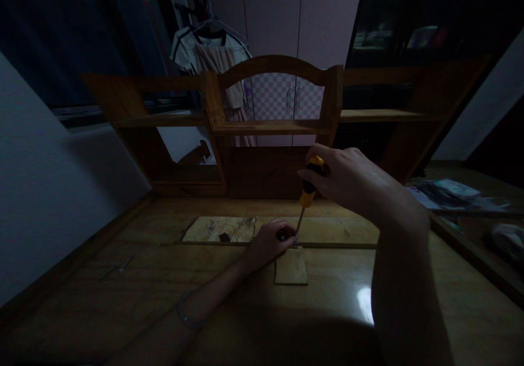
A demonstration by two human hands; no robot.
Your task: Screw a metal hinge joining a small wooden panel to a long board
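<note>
My right hand point(344, 178) is closed around the yellow and black handle of a screwdriver point(308, 197). The screwdriver leans slightly, its shaft running down to the fingertips of my left hand point(270, 240). Those fingers are pinched at the screwdriver's tip, around a small dark piece point(281, 235) whose kind I cannot make out. Under and just in front of the tip lies a small square wooden piece point(291, 270). A long wooden board point(341, 231) lies behind the hands. Its left part point(216, 228) has a pale, stained, rough surface.
The glossy wooden desktop point(196, 311) carries two thin metal pieces point(126, 263) at the left. A wooden shelf unit point(270, 129) stands along the back. Papers and other items point(454, 191) lie at the right, beyond a raised wooden edge point(475, 251). The room is dim.
</note>
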